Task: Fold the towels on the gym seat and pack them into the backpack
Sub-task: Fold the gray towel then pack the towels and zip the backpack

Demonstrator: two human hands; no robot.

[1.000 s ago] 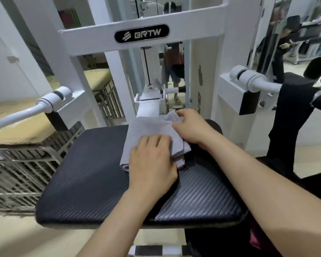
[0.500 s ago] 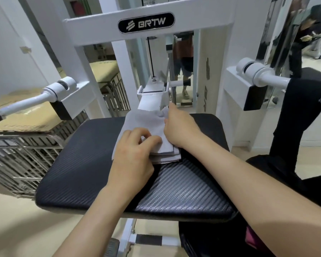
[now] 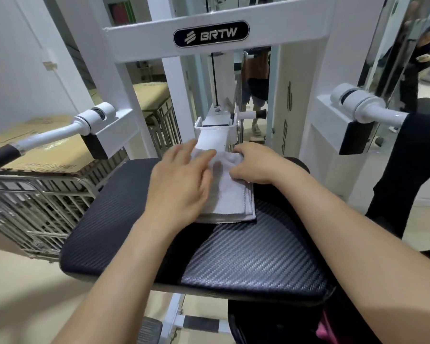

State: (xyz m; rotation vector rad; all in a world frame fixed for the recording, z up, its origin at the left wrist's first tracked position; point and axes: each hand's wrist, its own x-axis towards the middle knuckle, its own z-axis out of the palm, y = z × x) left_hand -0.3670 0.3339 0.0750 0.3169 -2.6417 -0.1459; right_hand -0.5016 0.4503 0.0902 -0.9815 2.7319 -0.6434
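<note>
Under both hands, left hand [image 3: 181, 180] flat, right hand [image 3: 256, 165] curled, lies towel [image 3: 230, 199].

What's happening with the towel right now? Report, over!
Left hand flat on folded grey towel. Right hand grips its far edge. Towel on black seat, not packed yet.

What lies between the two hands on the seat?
In the head view, only the folded grey towel lies between left hand and right hand; both touch it.
</note>
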